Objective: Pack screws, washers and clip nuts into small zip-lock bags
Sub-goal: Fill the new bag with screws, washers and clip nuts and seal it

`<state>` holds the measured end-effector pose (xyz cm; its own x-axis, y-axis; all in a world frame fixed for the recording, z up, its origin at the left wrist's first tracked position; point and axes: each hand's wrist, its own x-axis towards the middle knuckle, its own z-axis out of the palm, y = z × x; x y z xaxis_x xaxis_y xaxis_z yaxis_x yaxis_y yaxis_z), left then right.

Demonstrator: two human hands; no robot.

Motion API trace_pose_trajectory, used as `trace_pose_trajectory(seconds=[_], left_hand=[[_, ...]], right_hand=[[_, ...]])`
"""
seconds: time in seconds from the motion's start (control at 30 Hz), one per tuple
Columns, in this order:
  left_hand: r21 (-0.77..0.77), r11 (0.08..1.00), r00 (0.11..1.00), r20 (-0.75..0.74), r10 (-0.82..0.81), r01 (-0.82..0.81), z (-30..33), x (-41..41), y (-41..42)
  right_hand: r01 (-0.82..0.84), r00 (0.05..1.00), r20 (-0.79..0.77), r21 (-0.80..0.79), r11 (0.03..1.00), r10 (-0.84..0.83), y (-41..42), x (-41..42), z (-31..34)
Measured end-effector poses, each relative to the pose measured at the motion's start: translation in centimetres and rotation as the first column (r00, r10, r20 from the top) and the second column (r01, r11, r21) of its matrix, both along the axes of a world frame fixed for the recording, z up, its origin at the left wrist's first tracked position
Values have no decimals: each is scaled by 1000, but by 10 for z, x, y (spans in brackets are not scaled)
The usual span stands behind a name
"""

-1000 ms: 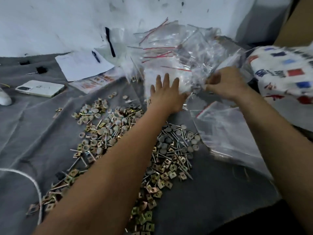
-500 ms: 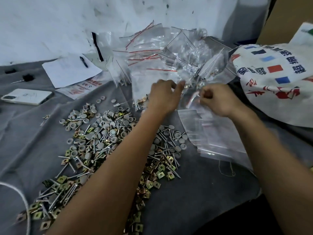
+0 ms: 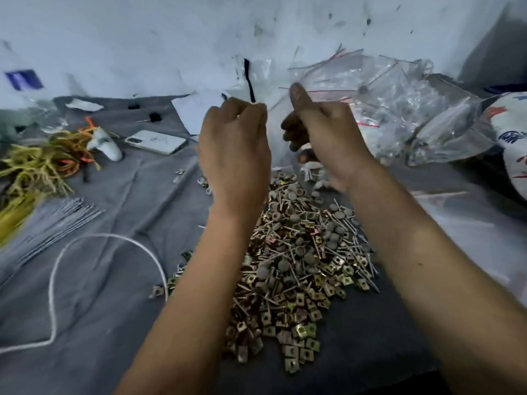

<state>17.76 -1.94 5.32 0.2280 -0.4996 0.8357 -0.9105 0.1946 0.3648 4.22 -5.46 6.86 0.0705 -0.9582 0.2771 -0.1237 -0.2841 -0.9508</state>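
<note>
My left hand [image 3: 233, 143] and my right hand [image 3: 325, 132] are raised side by side above the grey cloth. Between them they hold a small clear zip-lock bag [image 3: 275, 129] by its top edge; my left fingers pinch one corner and my right thumb points up at the other. Below the hands lies a big loose heap of screws, grey washers and brass clip nuts [image 3: 299, 258]. Whether anything is inside the held bag is hard to tell.
A pile of clear zip-lock bags [image 3: 399, 106] with red seal lines sits at the back right, beside a printed sack [image 3: 513, 138]. On the left are a phone [image 3: 156, 141], tangled yellow strings [image 3: 37, 166], grey rods [image 3: 57, 220] and a white cord [image 3: 105, 238].
Both hands have come away from the bag pile and risen, now holding one small bag between them. The view has swung left, and the yellow strings and the rods have come into view.
</note>
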Motion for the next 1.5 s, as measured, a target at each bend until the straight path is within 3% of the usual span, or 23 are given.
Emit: trace_pose_trajectory(seconds=[0.07, 0.23, 0.4, 0.53, 0.63, 0.9, 1.03, 1.17, 1.33, 1.5], left_hand=[[-25, 998, 996, 69, 58, -56, -11, 17, 12], [-141, 989, 996, 79, 50, -38, -48, 57, 27], [21, 995, 993, 60, -100, 99, -81, 69, 22], [145, 966, 977, -9, -215, 214, -96, 71, 18], [181, 905, 919, -163, -358, 384, -98, 72, 17], [194, 814, 801, -401, -445, 548, -100, 61, 14], [126, 743, 660, -573, -487, 658, -98, 60, 15], [125, 670, 573, -646, -505, 732, -97, 60, 17], [132, 667, 558, -677, -480, 733, -96, 59, 17], [180, 732, 655, -616, -437, 657, -100, 57, 15]], right_hand=[[-52, 996, 69, 55, 997, 48, 4, 30, 4], [-100, 995, 52, 292, 951, 89, 6, 66, -8], [-200, 980, 89, 342, 918, 181, 0, 61, -34], [-121, 988, -67, 197, 973, 137, -4, 49, -61], [-83, 985, -147, 87, 993, 96, -2, 43, -83], [-190, 982, 23, 30, 981, 189, 0, 41, -104], [-248, 964, 101, 5, 969, 246, 0, 37, -105], [-261, 957, 125, -9, 965, 260, -1, 37, -107], [-242, 966, 90, -34, 970, 244, -4, 34, -109], [-236, 972, -35, -80, 968, 234, -4, 33, -111]])
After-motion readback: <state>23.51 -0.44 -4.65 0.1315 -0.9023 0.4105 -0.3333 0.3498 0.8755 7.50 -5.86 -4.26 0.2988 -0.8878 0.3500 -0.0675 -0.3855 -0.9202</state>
